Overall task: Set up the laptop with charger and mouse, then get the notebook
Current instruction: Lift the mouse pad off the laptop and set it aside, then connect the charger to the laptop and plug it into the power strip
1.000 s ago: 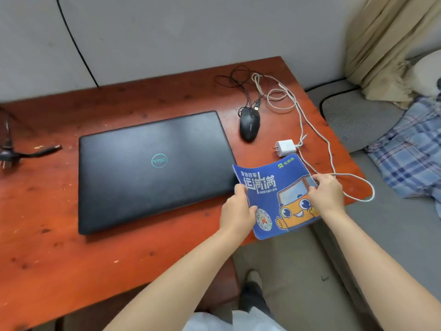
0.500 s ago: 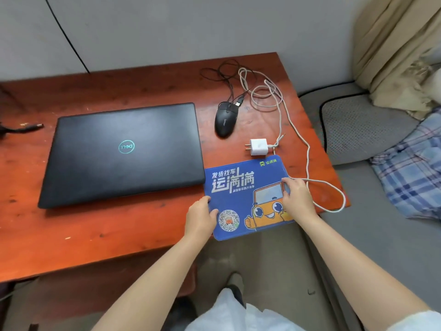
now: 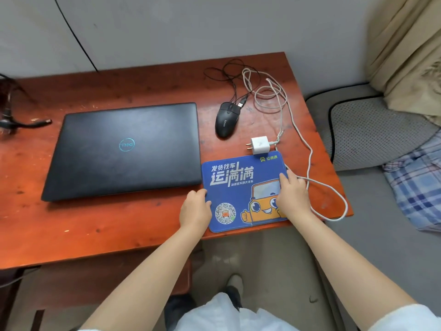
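A closed black rectangular laptop [image 3: 124, 149] lay flat on the reddish-brown wooden table [image 3: 71, 225], its long axis running left to right and its lid logo reading upside down to the wearer. Just right of it lay a blue rectangular mouse pad [image 3: 238, 185] printed with a cartoon orange truck, its near edge at the table's front edge. The left hand [image 3: 195, 210] rested open against the pad's left edge, fingers curled lightly onto it; the right hand [image 3: 292, 193] pressed flat and open on the pad's right side. Beyond the pad, a black corded mouse [image 3: 226, 120] pointed away from the wearer, and a white plug-in charger [image 3: 260, 145] sat touching the pad's far edge, prongs pointing left, its white cable [image 3: 310, 158] looping past the right hand.
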The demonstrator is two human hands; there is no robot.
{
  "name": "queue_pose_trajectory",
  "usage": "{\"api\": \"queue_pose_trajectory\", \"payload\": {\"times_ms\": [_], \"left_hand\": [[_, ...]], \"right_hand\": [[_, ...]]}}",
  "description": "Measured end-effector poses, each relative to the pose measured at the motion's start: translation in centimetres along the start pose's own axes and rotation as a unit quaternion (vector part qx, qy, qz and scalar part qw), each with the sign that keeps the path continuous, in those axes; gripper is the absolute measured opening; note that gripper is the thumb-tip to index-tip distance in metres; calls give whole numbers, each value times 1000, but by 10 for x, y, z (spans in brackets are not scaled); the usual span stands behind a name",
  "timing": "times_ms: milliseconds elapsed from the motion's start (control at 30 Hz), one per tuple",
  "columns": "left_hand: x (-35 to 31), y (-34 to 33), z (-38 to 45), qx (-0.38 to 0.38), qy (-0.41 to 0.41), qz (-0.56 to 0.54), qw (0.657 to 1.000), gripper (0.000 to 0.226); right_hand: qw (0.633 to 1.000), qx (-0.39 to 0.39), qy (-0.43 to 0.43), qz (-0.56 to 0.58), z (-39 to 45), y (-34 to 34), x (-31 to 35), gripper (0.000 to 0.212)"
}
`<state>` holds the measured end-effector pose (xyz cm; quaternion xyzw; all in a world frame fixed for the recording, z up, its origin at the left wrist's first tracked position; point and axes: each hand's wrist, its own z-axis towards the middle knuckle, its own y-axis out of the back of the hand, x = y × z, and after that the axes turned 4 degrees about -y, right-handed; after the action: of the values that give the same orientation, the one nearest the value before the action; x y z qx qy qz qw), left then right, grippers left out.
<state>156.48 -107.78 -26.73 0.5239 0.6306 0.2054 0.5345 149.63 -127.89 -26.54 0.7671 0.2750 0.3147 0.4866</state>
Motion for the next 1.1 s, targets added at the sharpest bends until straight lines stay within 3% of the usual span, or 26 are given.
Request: {"api": "queue_pose_trajectory", "payload": {"times_ms": [133, 233, 500, 833, 1100], "left_hand": [[1, 3, -5, -20, -68, 77, 995, 27], [-2, 13, 0, -31, -117, 103, 987, 26], [7, 74, 52, -47, -146, 154, 976, 26], [55, 109, 104, -47, -112, 153, 981, 33], [104, 162, 120, -123, -9, 169, 978, 34]], "right_hand": [[996, 12, -19, -88, -5, 5, 8, 45], [997, -11, -12, -80, 2, 20, 25, 30], [997, -50, 60, -9, 33, 60, 97, 29], [990, -39, 96, 96, 69, 62, 150, 23], [959, -2, 284, 28, 88, 44, 282, 33]]}}
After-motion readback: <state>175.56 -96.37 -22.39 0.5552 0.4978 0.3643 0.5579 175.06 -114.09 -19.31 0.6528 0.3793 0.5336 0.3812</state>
